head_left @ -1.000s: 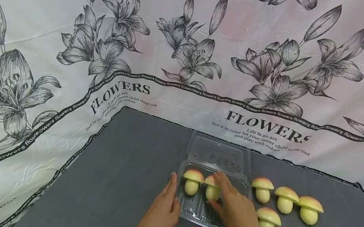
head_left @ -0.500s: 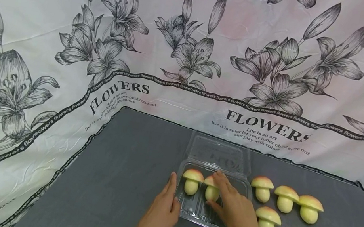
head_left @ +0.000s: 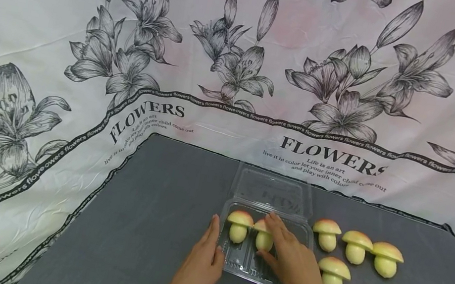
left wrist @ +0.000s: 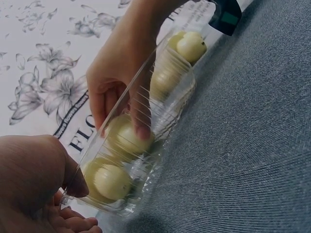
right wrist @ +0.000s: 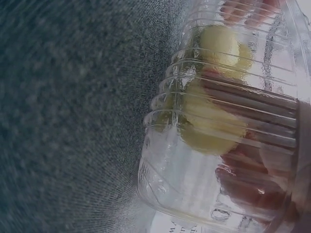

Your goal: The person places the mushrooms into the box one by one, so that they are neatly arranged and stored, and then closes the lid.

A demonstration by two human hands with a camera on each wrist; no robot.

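A clear plastic clamshell box [head_left: 240, 266] lies on the dark table with its lid [head_left: 271, 193] folded back. Inside, a yellow mushroom-shaped piece with a reddish cap [head_left: 239, 227] sits at the left. Beside it my right hand [head_left: 291, 258] pinches a second mushroom-shaped piece [head_left: 263, 240] between thumb and fingers; the left wrist view shows the thumb on its stem [left wrist: 127, 137]. My left hand [head_left: 200, 263] grips the box's left front corner, thumb at the front, fingers along the side. Through the ribbed wall in the right wrist view, both pieces and the right fingers [right wrist: 252, 170] appear.
Several more mushroom-shaped pieces stand right of the box: one near its back corner [head_left: 327, 234], two side by side [head_left: 356, 246] [head_left: 387, 259], and one close to the right forearm [head_left: 333, 276]. A white flower-printed cloth [head_left: 230, 127] hangs behind the table.
Both hands, the box and the mushroom-shaped pieces keep their places relative to each other. The whole head view has shifted slightly.
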